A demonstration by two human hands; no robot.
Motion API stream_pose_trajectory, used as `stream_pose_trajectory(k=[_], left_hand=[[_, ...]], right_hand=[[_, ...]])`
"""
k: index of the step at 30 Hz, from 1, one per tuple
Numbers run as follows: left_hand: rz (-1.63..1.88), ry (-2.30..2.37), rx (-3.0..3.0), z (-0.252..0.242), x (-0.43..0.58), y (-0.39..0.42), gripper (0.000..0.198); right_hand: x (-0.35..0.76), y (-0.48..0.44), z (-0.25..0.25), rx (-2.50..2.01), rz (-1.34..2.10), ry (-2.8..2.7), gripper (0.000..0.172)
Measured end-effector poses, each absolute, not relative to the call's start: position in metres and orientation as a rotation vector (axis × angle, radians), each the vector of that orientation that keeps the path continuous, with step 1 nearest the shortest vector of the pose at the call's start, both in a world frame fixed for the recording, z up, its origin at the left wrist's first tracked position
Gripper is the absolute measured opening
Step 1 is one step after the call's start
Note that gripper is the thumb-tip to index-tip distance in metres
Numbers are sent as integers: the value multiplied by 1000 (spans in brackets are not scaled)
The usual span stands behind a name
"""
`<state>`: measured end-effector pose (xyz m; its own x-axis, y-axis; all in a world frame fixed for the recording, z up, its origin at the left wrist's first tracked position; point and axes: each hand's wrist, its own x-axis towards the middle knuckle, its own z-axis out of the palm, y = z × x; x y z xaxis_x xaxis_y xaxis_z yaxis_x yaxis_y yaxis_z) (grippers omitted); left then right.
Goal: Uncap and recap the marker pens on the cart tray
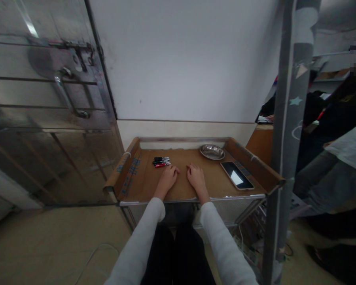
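My left hand (167,178) rests on the brown cardboard (148,184) lining a small table, its fingers lying loosely with nothing visible in them. Just beyond its fingertips lies a row of several marker pens (161,161), mostly black with a red one nearest me. To the right, my right hand (196,179) also lies on the cardboard, palm down, fingers relaxed and holding nothing that shows. A gap separates the two hands. Farther right is a phone (237,175) with a dark, glossy screen. Behind it stands a round, shallow metal dish (212,152).
Raised cardboard flaps (256,164) line the table's sides. A pale wall (184,67) stands behind it. At left is a metal door (47,118) with a handle; a grey post (290,118) rises at right. Another person (335,166) is beyond the post.
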<state>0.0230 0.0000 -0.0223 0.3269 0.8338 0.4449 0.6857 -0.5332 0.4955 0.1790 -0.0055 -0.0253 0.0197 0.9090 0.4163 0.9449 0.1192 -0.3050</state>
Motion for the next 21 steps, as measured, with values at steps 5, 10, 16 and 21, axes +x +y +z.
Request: stream_pose_trajectory(k=[5, 10, 16, 21], left_hand=[[1114, 1834, 2341, -18, 24, -1, 19], [1161, 2344, 2024, -14, 23, -6, 24], [1040, 2307, 2238, -21, 25, -4, 22], [952, 1767, 2519, -23, 30, 12, 17]], right_hand=[[179, -8, -24, -1786, -66, -1879, 32], [179, -11, -23, -1762, -42, -1873, 31], [178, -3, -20, -1765, -37, -1863, 31], [175, 14, -20, -1498, 63, -1946, 33]])
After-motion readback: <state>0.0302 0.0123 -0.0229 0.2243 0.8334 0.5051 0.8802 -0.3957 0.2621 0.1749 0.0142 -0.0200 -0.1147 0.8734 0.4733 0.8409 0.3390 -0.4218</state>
